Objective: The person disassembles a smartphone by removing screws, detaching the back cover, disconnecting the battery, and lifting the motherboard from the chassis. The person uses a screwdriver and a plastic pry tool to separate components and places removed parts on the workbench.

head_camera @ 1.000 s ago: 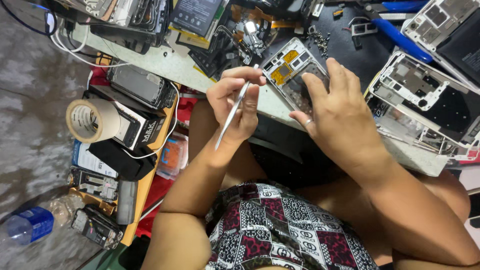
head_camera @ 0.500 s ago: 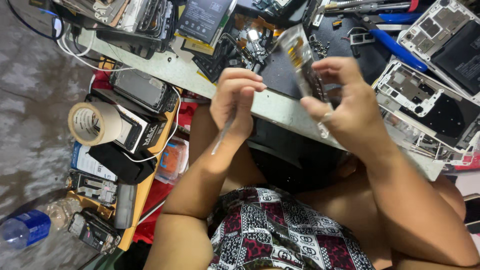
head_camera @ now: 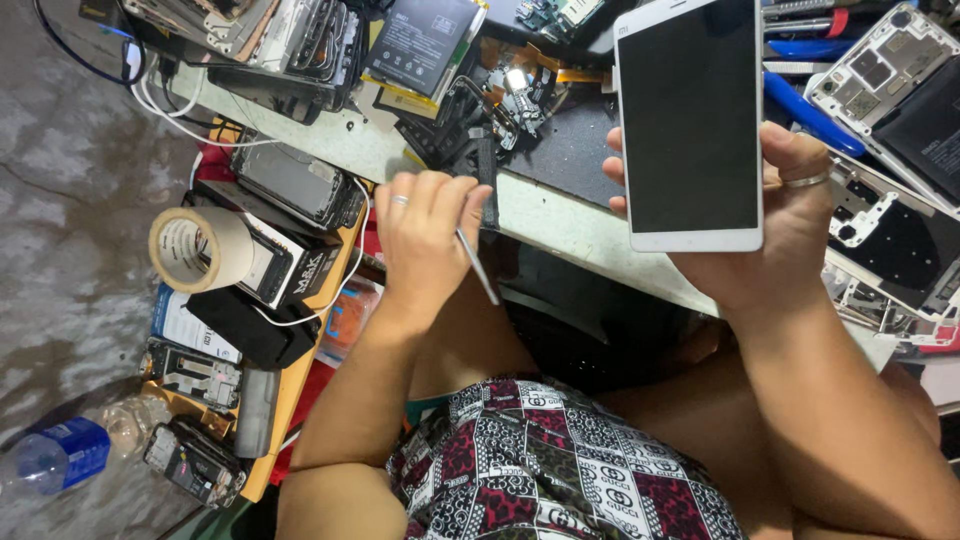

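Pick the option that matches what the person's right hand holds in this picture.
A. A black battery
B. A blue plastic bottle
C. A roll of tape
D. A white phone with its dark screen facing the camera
D: the right hand grips a white phone, dark screen up, while the left hand holds a thin metal tool.

Phone (head_camera: 690,125): glossy dark glass face, smooth white plastic frame. Tweezers (head_camera: 478,266): bare polished metal. Tape roll (head_camera: 187,249): matt beige paper. Table (head_camera: 560,222): worn, scuffed pale surface. Shorts (head_camera: 560,470): printed woven cloth.
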